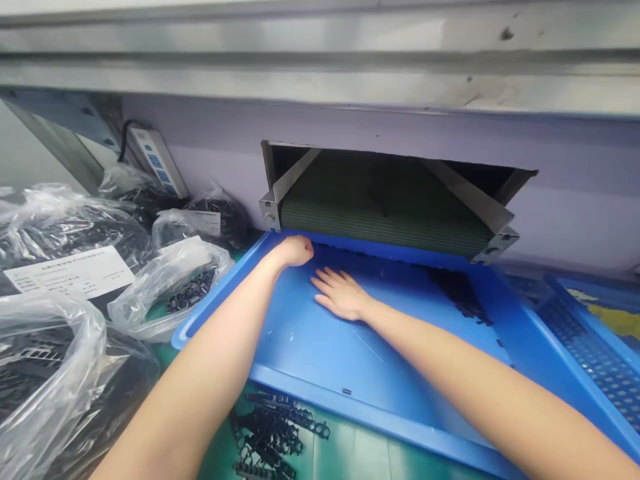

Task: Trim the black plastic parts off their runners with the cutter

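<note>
My left hand (296, 251) is at the back left corner of a blue tray (300, 340), its fingers curled closed; whether anything is inside them is hidden. Flat on the tray floor, with fingers spread, lies my right hand (341, 293), holding nothing I can see. A pile of small black parts (457, 293) sits in the tray's back right area. One small black piece (347, 391) rests close to the front rim.
Behind the tray, a dark conveyor belt (380, 200) comes through a wall opening. Black plastic strips (273, 433) lie on the green table (350, 447) in front. Clear bags (75, 373) of black parts crowd the left; a blue perforated basket (590, 340) stands right.
</note>
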Motion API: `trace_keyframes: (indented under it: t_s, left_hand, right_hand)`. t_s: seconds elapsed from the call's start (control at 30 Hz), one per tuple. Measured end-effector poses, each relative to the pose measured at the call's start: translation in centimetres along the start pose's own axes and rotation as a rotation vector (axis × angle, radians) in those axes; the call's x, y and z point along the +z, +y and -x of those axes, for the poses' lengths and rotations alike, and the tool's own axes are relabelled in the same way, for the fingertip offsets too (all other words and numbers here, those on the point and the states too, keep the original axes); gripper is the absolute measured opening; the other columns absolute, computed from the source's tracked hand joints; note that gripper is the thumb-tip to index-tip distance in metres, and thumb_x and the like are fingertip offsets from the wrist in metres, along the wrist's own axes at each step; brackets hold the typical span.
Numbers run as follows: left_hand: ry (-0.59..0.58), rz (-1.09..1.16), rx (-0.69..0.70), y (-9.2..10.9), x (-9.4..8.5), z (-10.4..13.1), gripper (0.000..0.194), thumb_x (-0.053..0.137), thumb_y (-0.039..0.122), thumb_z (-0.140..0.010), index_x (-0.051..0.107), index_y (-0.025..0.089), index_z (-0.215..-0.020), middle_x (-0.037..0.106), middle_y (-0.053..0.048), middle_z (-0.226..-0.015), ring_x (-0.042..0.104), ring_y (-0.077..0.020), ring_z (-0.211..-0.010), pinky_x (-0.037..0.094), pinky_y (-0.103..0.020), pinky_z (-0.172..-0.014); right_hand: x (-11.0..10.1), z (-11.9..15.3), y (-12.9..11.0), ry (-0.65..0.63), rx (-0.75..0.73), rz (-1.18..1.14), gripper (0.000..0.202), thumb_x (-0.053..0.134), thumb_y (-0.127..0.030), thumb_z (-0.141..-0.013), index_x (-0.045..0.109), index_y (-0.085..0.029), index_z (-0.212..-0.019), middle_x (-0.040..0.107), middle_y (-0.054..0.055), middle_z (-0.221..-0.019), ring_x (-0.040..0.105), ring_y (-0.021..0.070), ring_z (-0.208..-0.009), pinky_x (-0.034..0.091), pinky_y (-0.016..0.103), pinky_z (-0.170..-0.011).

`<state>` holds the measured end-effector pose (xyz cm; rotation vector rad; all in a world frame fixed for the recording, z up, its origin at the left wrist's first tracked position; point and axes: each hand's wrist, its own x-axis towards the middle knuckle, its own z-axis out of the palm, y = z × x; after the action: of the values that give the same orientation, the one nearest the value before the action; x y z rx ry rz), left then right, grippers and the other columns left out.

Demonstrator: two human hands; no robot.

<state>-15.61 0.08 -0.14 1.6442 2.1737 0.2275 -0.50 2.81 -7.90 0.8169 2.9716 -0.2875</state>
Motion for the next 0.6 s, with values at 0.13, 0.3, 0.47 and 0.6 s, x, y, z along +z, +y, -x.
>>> trace_keyframes:
  t_s: [0.13, 0.3, 0.47, 0.6]
  left_hand:
    - [-0.048, -0.009, 0.004, -0.3, 0.3, -0.3, 0.017, 0.051, 0.026, -0.085, 0.058, 0.012, -0.09, 0.06, -0.003, -0.081, 0.057, -0.0133, -0.069, 0.047, -0.03, -0.067]
    - [-0.081, 0.006, 0.035, -0.4, 0.7, -0.7, 0.014, 0.051, 0.021, -0.084, 0.059, 0.012, -0.089, 0.061, -0.003, -0.082, 0.056, -0.013, -0.067, 0.046, -0.028, -0.065]
    - [-0.133, 0.022, 0.058, -0.7, 1.3, -1.2, 0.013, 0.051, 0.017, -0.081, 0.06, 0.012, -0.089, 0.061, -0.003, -0.079, 0.055, -0.0114, -0.06, 0.045, -0.025, -0.059]
    - [-0.156, 0.023, 0.052, -0.9, 1.6, -1.3, 0.013, 0.051, 0.018, -0.083, 0.059, 0.011, -0.089, 0.061, -0.003, -0.077, 0.053, -0.0098, -0.056, 0.045, -0.024, -0.058]
  right_hand:
    - [0.5, -3.4, 0.3, -0.027, 0.064, -0.034, 0.051, 0.032, -0.045, -0.091, 0.027, -0.021, -0.136, 0.02, 0.008, -0.144, 0.016, 0.0256, -0.131, 0.01, 0.051, -0.104]
    - [-0.1, -2.3, 6.3, 0.012, 0.314, 0.01, 0.05, 0.039, -0.041, -0.09, 0.029, -0.02, -0.134, 0.02, 0.01, -0.143, 0.019, 0.0286, -0.129, 0.01, 0.055, -0.103]
    - [-0.1, 0.6, 8.8, 0.02, 0.419, 0.045, 0.048, 0.04, -0.039, -0.09, 0.031, -0.02, -0.133, 0.023, 0.01, -0.142, 0.024, 0.0281, -0.127, 0.015, 0.054, -0.102]
    - [-0.3, 3.4, 9.9, 0.013, 0.511, 0.076, 0.047, 0.042, -0.038, -0.09, 0.034, -0.019, -0.132, 0.027, 0.01, -0.14, 0.027, 0.0279, -0.126, 0.018, 0.054, -0.101]
